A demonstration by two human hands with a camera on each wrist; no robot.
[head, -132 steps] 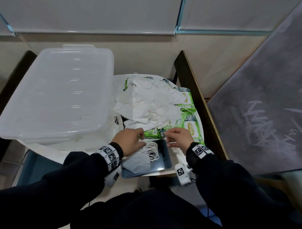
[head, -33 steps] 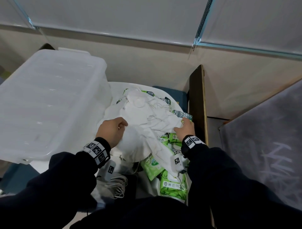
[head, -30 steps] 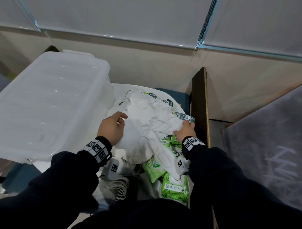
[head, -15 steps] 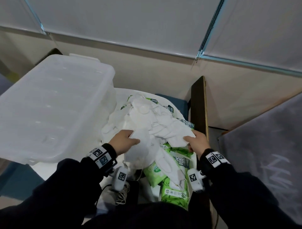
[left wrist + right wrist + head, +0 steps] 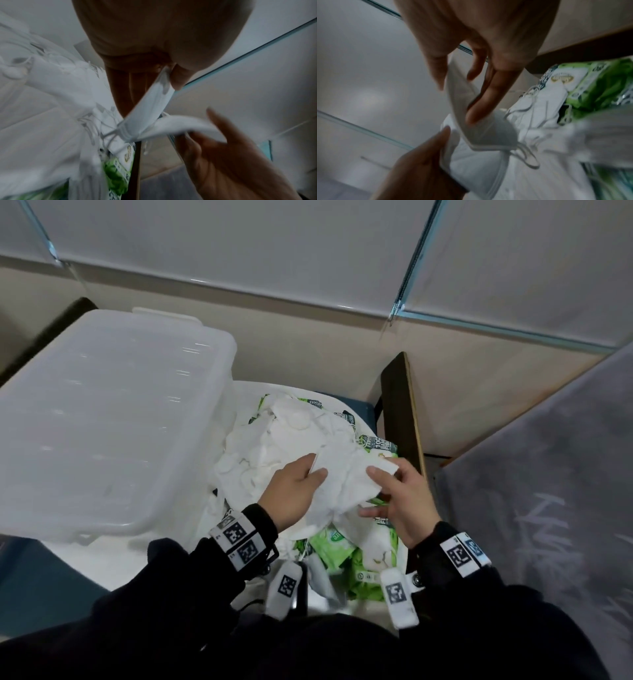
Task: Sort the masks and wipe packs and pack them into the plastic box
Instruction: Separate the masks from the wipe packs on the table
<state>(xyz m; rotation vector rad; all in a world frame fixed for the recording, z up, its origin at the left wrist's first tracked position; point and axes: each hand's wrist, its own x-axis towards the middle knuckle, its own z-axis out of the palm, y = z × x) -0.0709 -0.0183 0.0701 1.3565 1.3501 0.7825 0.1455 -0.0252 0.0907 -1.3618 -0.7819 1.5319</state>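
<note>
A pile of white masks lies on the white round table, over green wipe packs. Just above the pile's near side, both hands hold a bunch of white masks between them. My left hand pinches its left edge with thumb on top, as the left wrist view shows on the mask. My right hand pinches the right edge, thumb against fingers on the mask. The translucent plastic box stands to the left with its lid on.
A dark wooden board stands on edge just right of the pile. A grey felt panel fills the right side. More wipe packs poke out at the pile's right edge. A beige wall runs behind.
The hands, half a second ago spread at the pile's two sides, have come closer together with a bunch of white masks raised between them. The view has tilted slightly.
</note>
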